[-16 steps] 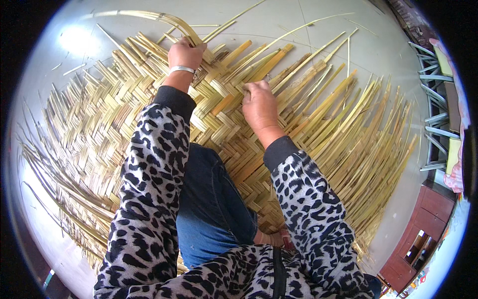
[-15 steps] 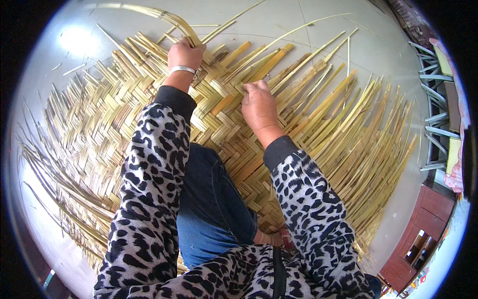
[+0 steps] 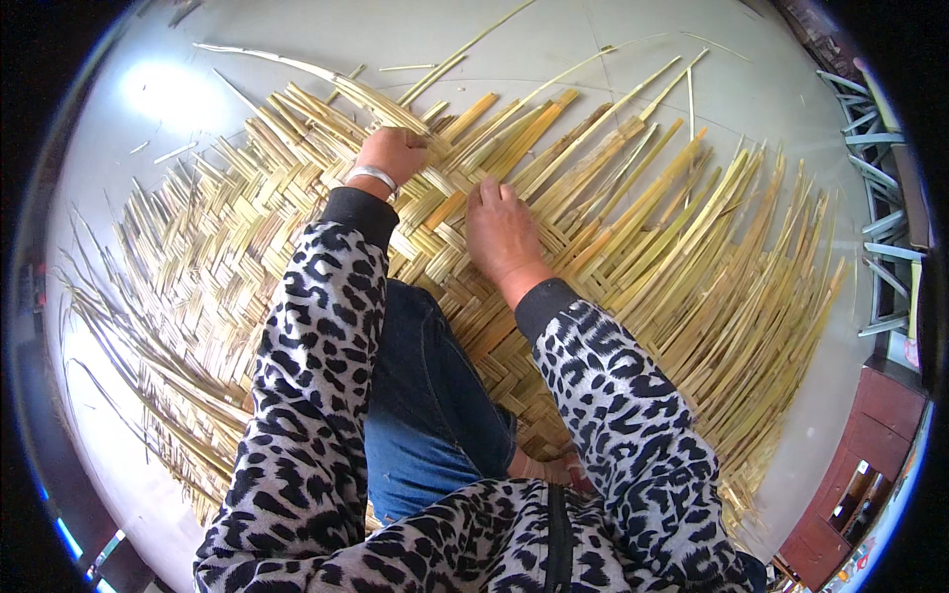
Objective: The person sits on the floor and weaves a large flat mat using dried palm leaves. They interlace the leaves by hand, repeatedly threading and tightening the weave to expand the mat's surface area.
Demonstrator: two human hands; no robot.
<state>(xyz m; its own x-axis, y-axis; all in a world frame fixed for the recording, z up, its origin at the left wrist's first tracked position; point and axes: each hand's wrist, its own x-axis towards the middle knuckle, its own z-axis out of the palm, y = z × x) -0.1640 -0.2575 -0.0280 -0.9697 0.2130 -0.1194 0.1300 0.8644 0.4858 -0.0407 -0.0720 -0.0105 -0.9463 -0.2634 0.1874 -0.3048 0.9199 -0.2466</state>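
Note:
A half-woven mat (image 3: 435, 247) of split cane or reed strips lies on the floor in a twill pattern, its loose ends fanning out at the far side and to both sides. My left hand (image 3: 392, 156) is closed low over the mat's far edge, on cane strips (image 3: 336, 77) that run out beyond it toward the far left. To its right and a little nearer, my right hand (image 3: 506, 235) rests on the weave with fingers bent and pressed together. Its fingertips are on the strips, and anything pinched in them is hidden.
Long unwoven strips (image 3: 732, 287) spread over the right side. Thin offcuts (image 3: 407, 67) lie on the pale tiled floor (image 3: 297, 30). At the far right stand metal-legged stools (image 3: 875, 188) and a reddish-brown cabinet (image 3: 858, 465). My jeans-clad knee (image 3: 425, 376) is over the mat's near part.
My left hand has come down and nearer, and the strips it held bent upward now lie lower. My right hand has shifted slightly left and nearer along the weave.

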